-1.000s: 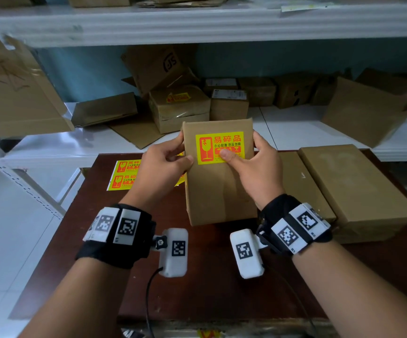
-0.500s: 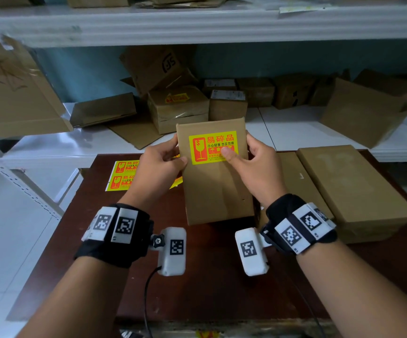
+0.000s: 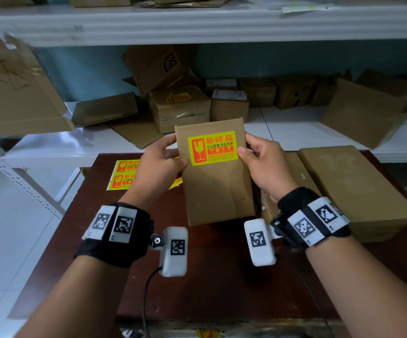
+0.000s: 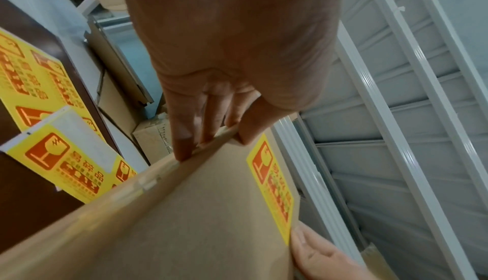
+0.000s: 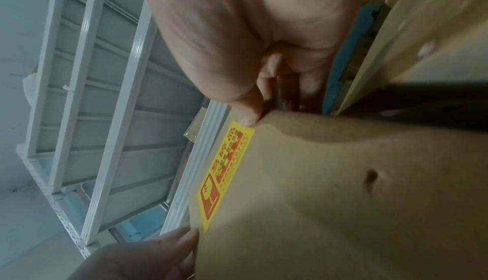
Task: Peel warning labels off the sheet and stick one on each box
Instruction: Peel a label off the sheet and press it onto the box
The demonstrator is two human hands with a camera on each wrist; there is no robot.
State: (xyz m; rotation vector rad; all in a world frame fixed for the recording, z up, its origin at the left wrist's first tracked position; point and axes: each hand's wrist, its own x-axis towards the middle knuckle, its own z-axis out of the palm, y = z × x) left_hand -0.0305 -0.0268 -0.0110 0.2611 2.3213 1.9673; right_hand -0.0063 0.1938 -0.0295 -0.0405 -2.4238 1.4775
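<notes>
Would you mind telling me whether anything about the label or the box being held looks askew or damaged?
The label sits slightly tilted on the held box, its right end higher than its left. The box face shows shallow dents and a small dark mark. Nothing looks torn.

Your head camera looks forward and down from above the brown table (image 3: 222,289), taking in the shelving behind it. Your left wrist camera sits close under the held box (image 4: 185,222), looking along its left edge; your right wrist camera mirrors it. All three share the yellow label (image 3: 212,148).
</notes>
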